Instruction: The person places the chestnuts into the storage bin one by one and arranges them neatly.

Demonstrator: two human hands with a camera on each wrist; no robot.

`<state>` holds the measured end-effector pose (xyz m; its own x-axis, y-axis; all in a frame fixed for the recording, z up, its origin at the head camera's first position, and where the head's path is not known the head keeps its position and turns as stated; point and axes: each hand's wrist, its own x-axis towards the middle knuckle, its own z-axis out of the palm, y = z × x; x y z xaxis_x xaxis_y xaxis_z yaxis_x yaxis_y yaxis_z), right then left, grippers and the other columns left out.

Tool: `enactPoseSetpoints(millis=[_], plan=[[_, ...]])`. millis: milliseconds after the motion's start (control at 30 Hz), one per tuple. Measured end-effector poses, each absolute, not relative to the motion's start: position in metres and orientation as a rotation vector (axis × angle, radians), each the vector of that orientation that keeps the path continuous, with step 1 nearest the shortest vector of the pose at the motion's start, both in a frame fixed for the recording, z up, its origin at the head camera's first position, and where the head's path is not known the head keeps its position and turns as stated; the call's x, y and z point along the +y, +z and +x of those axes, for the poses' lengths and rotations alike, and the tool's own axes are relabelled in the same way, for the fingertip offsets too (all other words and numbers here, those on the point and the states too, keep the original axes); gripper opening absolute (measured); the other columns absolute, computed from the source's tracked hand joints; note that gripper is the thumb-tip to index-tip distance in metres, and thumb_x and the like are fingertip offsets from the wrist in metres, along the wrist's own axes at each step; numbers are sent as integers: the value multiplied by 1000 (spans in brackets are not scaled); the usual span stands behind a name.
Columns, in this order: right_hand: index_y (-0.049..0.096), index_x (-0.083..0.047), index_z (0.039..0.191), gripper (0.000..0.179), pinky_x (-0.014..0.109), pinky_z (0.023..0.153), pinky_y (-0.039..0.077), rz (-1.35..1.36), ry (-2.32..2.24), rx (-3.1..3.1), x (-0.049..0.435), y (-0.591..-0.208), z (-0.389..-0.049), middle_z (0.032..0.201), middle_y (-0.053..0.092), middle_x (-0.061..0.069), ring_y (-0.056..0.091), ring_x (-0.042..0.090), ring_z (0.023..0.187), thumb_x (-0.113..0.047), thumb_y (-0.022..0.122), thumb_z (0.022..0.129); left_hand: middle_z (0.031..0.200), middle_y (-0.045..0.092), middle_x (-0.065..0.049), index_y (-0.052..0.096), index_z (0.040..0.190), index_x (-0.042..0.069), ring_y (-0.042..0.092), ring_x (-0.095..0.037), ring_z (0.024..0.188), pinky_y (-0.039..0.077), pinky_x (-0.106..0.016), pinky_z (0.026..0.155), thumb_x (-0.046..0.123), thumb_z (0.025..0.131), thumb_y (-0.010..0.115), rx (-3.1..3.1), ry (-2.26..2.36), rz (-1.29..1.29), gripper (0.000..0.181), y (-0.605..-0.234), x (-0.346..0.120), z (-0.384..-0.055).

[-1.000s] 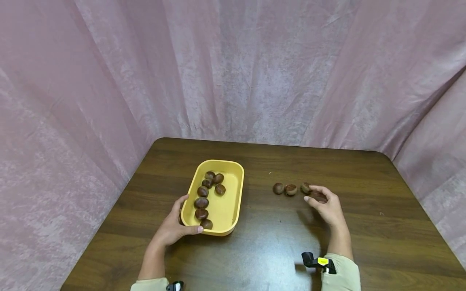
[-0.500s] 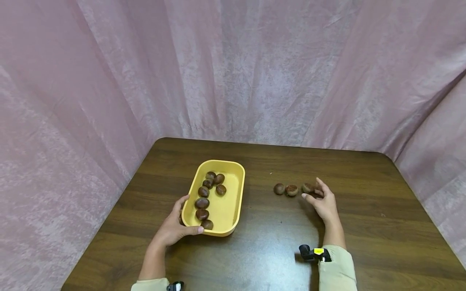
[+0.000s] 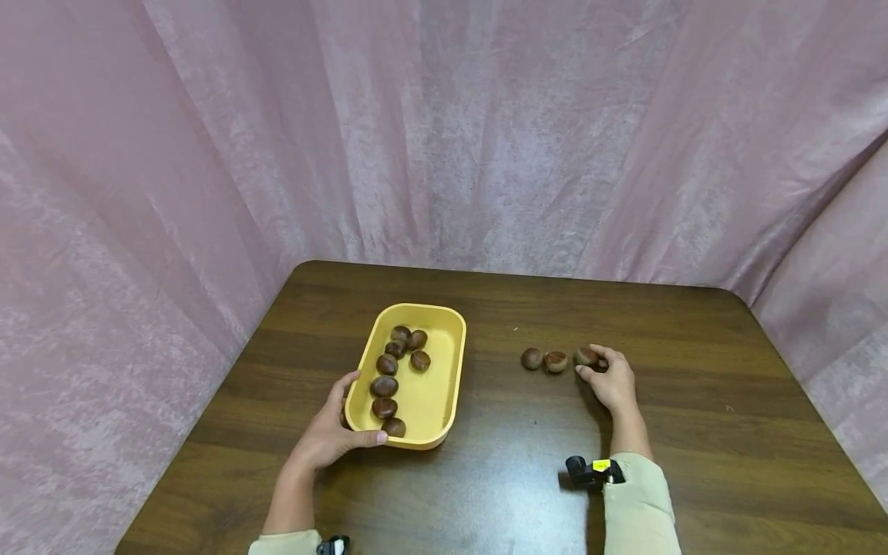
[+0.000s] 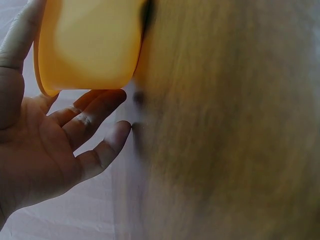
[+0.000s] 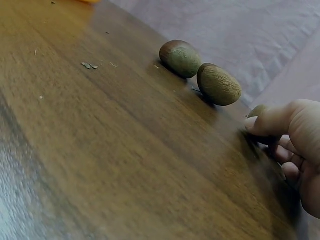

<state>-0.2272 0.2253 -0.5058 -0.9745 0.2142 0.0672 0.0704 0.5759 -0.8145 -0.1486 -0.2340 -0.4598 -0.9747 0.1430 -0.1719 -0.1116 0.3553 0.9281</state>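
At the left, my left hand (image 3: 328,434) grips the near-left corner of a yellow plastic tray (image 3: 454,385), thumb over the rim and fingers along its outer side. Several glossy brown chestnuts (image 3: 385,386) lie in the tray, mostly along its left side. On the right, my right hand (image 3: 613,383) has its thumb and curled fingers round a chestnut (image 3: 586,356) on the table. In the right wrist view the thumb hides most of this chestnut (image 5: 257,111). To its left sit two more chestnuts, one dark (image 3: 532,358) and one with a pale base (image 3: 556,361).
The dark wooden table (image 3: 513,462) has rounded far corners. Pink curtains (image 3: 486,139) hang close behind it and at both sides. Small crumbs (image 5: 89,65) lie on the tabletop in the right wrist view.
My right hand has moved slightly left, and its fingers have come down and closed round the rightmost chestnut. The left hand and the tray stay in place.
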Motion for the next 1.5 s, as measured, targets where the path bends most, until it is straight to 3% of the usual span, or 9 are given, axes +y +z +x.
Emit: enactPoseSetpoints(millis=[333, 533, 767, 933, 1167, 1500], plan=[[52, 6, 124, 45, 46, 86, 37, -259, 1348, -2639, 223, -498, -223, 117, 47, 26, 47, 39, 105, -6, 67, 84, 131, 48, -14, 20, 143, 30, 54, -26, 108, 29, -49, 97, 25, 59, 90, 2410, 1647, -15, 109, -460, -234, -148], [50, 6, 126, 47, 39, 77, 41, -288, 1391, -2666, 222, -489, -210, 116, 51, 25, 49, 35, 103, -5, 66, 84, 130, 49, -17, 20, 144, 27, 55, -28, 106, 30, -50, 95, 24, 59, 90, 2405, 1643, -14, 110, -458, -233, -147], [50, 5, 128, 48, 39, 81, 41, -212, 1478, -2676, 213, -471, -202, 117, 54, 26, 51, 35, 106, -5, 66, 84, 137, 40, -21, 19, 145, 21, 48, -34, 116, 25, -53, 99, 17, 60, 89, 2375, 1683, -1, 111, -459, -234, -149], [51, 6, 127, 49, 28, 74, 44, -142, 1559, -2652, 201, -460, -203, 112, 56, 24, 54, 31, 101, -1, 67, 82, 135, 43, -18, 19, 145, 25, 51, -30, 112, 27, -51, 98, 21, 61, 89, 2384, 1673, 15, 109, -459, -233, -148], [52, 10, 122, 46, 21, 68, 45, -13, 1617, -2627, 184, -453, -210, 105, 59, 26, 58, 31, 94, 4, 68, 79, 136, 41, -23, 19, 145, 16, 49, -35, 113, 27, -52, 98, 12, 64, 87, 2362, 1691, 20, 106, -439, -228, -143], [52, 11, 119, 45, 25, 71, 47, 197, 1839, -2645, 166, -444, -219, 107, 59, 25, 58, 29, 94, 7, 66, 77, 133, 46, -18, 20, 144, 26, 55, -27, 106, 30, -49, 96, 23, 59, 90, 2409, 1645, 14, 110, -458, -234, -148]])
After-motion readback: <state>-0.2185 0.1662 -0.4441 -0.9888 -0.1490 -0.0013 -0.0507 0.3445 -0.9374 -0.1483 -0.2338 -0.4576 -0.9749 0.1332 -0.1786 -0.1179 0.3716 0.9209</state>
